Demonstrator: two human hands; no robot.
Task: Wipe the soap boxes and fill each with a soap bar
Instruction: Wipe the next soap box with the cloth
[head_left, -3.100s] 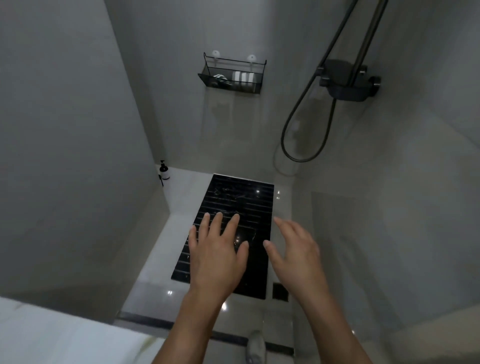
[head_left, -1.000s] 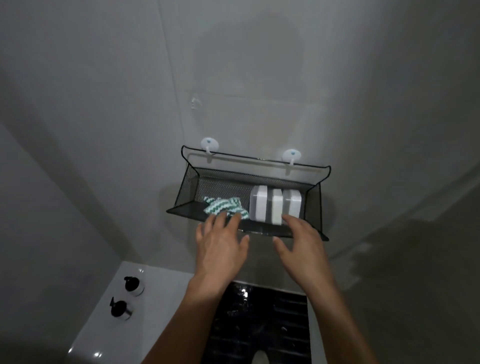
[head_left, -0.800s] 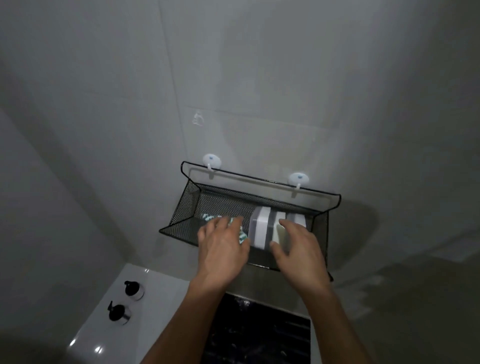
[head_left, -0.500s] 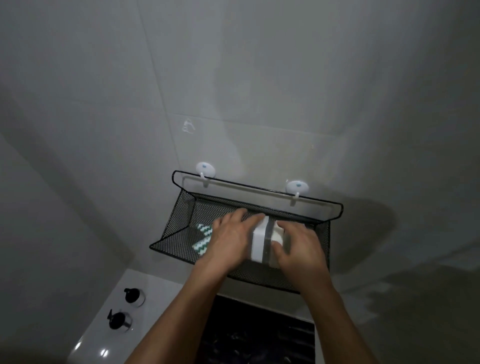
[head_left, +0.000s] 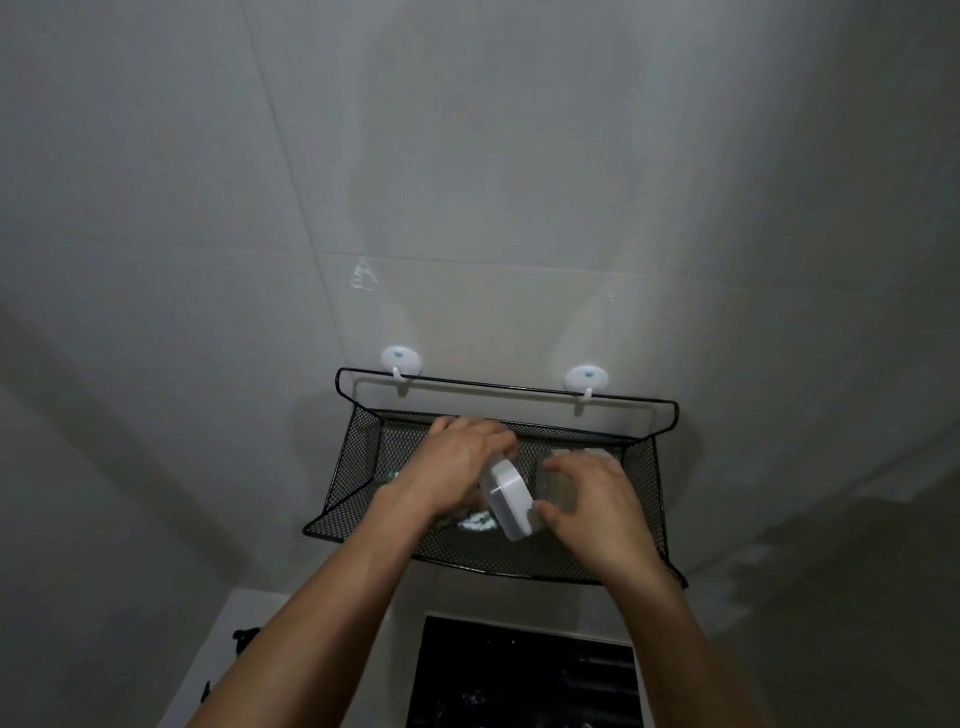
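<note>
Head view: we look down at a black mesh basket (head_left: 358, 467) that hangs on the grey tiled wall from two white hooks, the left hook (head_left: 400, 360) and the right hook (head_left: 586, 378), with the basket's top wire resting across both.

Both of our hands are inside the basket. Our left hand (head_left: 457, 467) has its fingers curled around a white soap box (head_left: 508, 499), which is tilted with one rounded corner pointing up, lifted clear of the mesh floor as far as we can tell. Our right hand (head_left: 592, 506) sits just beside that box on its right; its fingers are bent and its thumb touches the box's lower right edge. Something pale and blurred lies under the right fingers, and we cannot tell whether the hand is pinching it or only resting on it.

Behind the right hand, against the back of the basket, the top of a second soap box (head_left: 582, 453) shows as a pale strip. Below the left wrist, a patch of green and white cloth (head_left: 478, 521) lies on the basket floor, mostly hidden by the arm and the held box.

Under the basket we see a dark slatted panel (head_left: 524, 670) on the pale floor, and at the lower left a small black pump top (head_left: 244, 636) next to our left forearm.
</note>
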